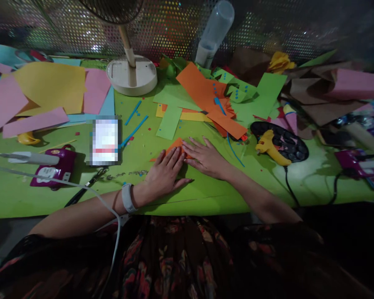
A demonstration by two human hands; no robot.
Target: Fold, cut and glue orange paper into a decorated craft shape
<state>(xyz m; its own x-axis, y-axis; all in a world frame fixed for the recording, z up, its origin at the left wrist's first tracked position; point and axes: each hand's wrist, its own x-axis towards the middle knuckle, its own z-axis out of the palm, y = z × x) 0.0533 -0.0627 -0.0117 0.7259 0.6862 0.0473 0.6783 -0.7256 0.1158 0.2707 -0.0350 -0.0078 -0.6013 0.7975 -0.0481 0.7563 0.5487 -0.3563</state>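
A small piece of orange paper [176,144] lies on the green table [205,199], mostly covered by my hands. My left hand [163,173] rests flat on its near left part, fingers stretched forward and thumb out to the right. From the right, my right hand [207,158] lies across the paper's other side with its fingers spread. The fingertips of both hands come close together over the paper. A grey band [129,198] circles my left wrist. Just beyond my hands is a light green paper strip [169,123].
Orange sheets [195,89] and green paper cutouts [240,92] pile up at the back. A yellow glue gun [272,148] lies on a black tray [294,139] to the right. At left are a phone [104,141], a purple power block [54,168] and a fan base [131,79].
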